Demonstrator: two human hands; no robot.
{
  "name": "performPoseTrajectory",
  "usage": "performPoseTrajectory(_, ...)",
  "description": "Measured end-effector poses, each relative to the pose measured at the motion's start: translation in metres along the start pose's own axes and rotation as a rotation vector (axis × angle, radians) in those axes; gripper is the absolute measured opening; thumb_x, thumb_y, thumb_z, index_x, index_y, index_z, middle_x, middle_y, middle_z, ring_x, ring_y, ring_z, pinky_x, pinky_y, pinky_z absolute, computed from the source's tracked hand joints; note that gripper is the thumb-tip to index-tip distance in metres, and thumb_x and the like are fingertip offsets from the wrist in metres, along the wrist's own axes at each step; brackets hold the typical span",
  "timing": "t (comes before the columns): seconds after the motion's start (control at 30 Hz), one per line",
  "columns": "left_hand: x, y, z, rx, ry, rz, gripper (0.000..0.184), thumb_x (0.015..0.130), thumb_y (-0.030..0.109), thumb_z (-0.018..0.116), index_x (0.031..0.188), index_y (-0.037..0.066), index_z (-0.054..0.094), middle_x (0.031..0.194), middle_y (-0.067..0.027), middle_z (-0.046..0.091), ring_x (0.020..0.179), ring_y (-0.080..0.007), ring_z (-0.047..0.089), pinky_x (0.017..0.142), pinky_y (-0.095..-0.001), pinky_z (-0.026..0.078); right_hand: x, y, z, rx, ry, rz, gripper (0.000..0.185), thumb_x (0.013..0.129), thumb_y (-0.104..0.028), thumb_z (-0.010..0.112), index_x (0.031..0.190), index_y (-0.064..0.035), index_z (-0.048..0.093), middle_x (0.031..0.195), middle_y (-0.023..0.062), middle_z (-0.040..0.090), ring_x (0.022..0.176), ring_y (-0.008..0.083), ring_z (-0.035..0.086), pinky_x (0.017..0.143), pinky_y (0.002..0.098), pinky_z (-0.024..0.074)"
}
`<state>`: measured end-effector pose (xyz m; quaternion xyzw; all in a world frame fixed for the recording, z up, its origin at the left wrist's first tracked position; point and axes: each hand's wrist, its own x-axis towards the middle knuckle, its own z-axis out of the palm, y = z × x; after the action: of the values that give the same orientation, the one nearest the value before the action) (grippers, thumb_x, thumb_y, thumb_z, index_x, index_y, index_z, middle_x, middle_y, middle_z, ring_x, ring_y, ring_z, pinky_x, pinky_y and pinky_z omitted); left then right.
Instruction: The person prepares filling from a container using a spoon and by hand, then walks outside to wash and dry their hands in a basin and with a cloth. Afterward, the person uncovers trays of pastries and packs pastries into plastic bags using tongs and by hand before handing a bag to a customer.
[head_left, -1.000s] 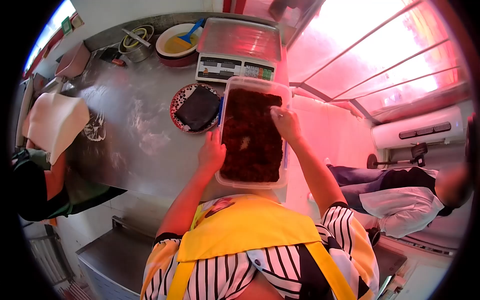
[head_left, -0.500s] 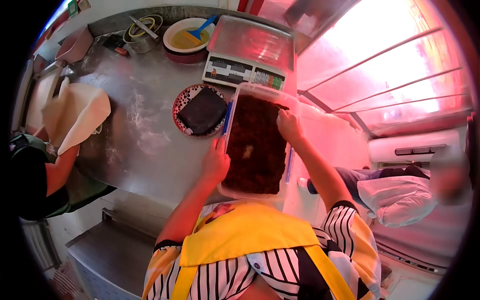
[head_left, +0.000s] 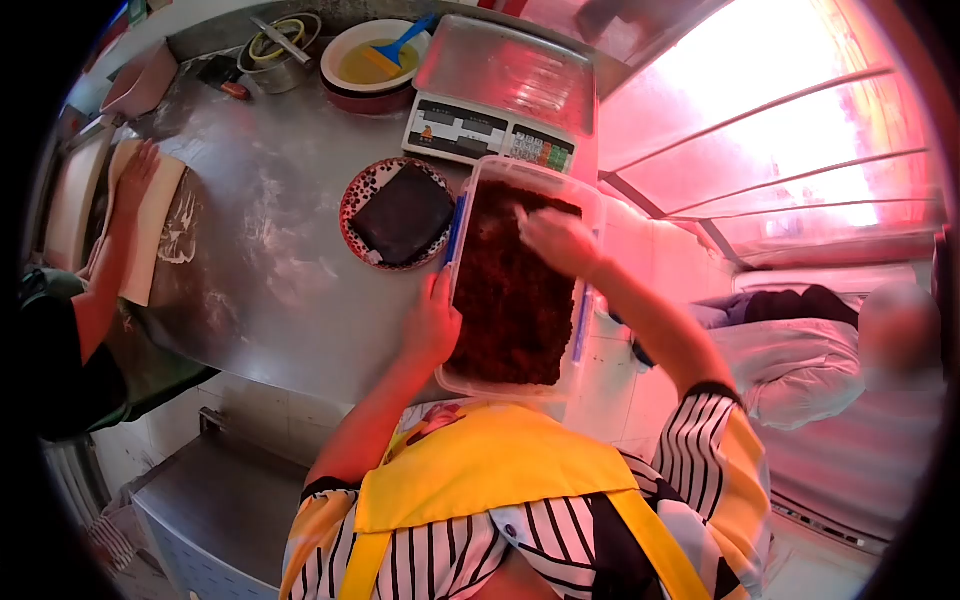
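A clear plastic box [head_left: 592, 215] stands at the table's right edge, with a dark red-brown layer [head_left: 510, 300] in it. My left hand [head_left: 432, 322] rests against the box's left wall, its fingers wrapped on the rim. Over the upper part of the layer is my right hand [head_left: 556, 242], fingers pressed together; what they hold, if anything, is too small to name. Left of the box, a patterned plate [head_left: 352, 200] bears a dark square block [head_left: 405, 215].
Behind the box stands a scale [head_left: 450, 128] with a metal tray. A bowl [head_left: 340, 50] with yellow liquid and a blue brush, and a metal pot [head_left: 275, 78], stand further back. At left a co-worker's hand [head_left: 138, 175] presses pale dough [head_left: 155, 235]. Another person [head_left: 800, 350] is at right.
My right hand has moved left from the box's right side, over the dark layer. My left hand stays at the left wall. The co-worker's dough now lies flatter on the table.
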<state>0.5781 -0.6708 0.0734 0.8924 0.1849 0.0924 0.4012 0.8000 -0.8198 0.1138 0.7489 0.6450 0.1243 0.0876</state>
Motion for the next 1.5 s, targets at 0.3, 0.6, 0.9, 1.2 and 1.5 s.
performPoseTrajectory(0.3,-0.005,-0.005,0.008,-0.139,0.121,-0.023,0.052,0.076,0.01,0.051,0.127,0.009,0.043,0.122,-0.0114,0.045,0.093,-0.036,0.056,0.077,-0.0447,0.047,-0.03,0.033,0.009,0.155,-0.27,0.019,0.007,0.073,-0.009,0.053,0.077,-0.0049,0.057,0.074,0.0134,0.056,0.071,0.0288,0.059,0.064,0.0402,0.0494)
performPoseTrajectory(0.6,-0.003,0.007,0.009,-0.156,0.115,-0.041,0.051,0.075,0.01,0.052,0.126,0.013,0.047,0.12,-0.0098,0.049,0.097,-0.0338,0.056,0.079,-0.0426,0.047,-0.066,-0.019,-0.02,0.228,-0.504,0.191,0.01,0.074,-0.01,0.052,0.08,-0.0023,0.055,0.075,0.0153,0.057,0.07,0.0296,0.06,0.06,0.0389,0.0495)
performPoseTrajectory(0.9,-0.012,0.001,0.017,-0.18,0.155,-0.026,0.054,0.076,0.008,0.05,0.129,0.013,0.045,0.123,-0.0116,0.05,0.102,-0.0337,0.055,0.082,-0.0416,0.047,-0.057,-0.073,-0.047,0.62,-0.344,0.13,0.008,0.075,-0.01,0.053,0.076,-0.0017,0.055,0.077,0.0145,0.06,0.071,0.03,0.062,0.059,0.0396,0.0497)
performPoseTrajectory(1.2,-0.018,0.007,0.018,-0.155,0.235,-0.062,0.051,0.074,0.008,0.052,0.125,0.012,0.049,0.121,-0.0103,0.051,0.099,-0.0333,0.056,0.079,-0.0409,0.048,-0.064,-0.048,-0.041,0.267,-0.633,0.134,0.012,0.072,-0.007,0.054,0.081,0.0001,0.057,0.078,0.0164,0.061,0.069,0.0316,0.063,0.059,0.0415,0.0503)
performPoseTrajectory(1.5,-0.019,0.006,0.018,-0.165,0.233,-0.043,0.049,0.074,0.008,0.052,0.123,0.011,0.05,0.12,-0.0087,0.052,0.094,-0.0318,0.058,0.076,-0.0411,0.049,-0.084,-0.06,-0.043,0.624,-0.609,0.364,0.013,0.075,-0.008,0.052,0.076,0.0037,0.057,0.071,0.0237,0.059,0.068,0.0389,0.06,0.063,0.0476,0.0483)
